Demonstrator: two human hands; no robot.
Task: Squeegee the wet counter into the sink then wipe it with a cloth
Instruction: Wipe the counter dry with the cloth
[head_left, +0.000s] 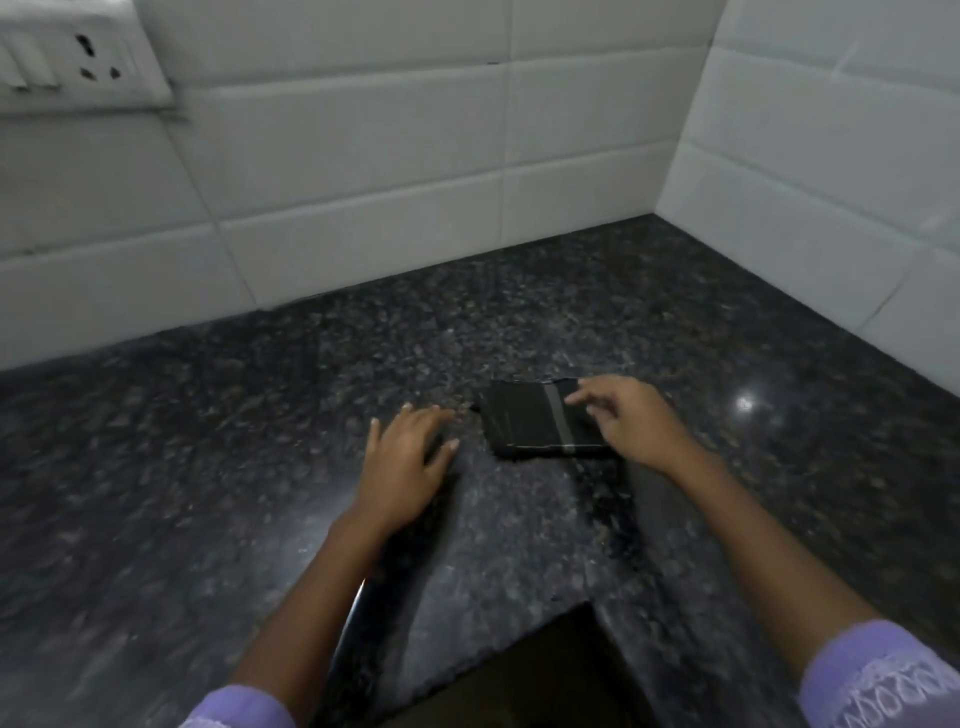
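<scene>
A dark folded cloth (530, 423) with a pale grey stripe lies flat on the speckled black granite counter (260, 441), in the corner area. My right hand (631, 421) lies over the cloth's right part, fingers spread and loosely bent, fingertips touching its top. My left hand (408, 457) hovers or rests on the bare counter just left of the cloth, fingers spread and straight. No squeegee and no sink show in the head view.
White tiled walls (363, 182) meet in a corner at the back right. A white socket panel (72, 57) is mounted at the upper left. The counter's front edge has a notch with a dark gap (561, 675) below.
</scene>
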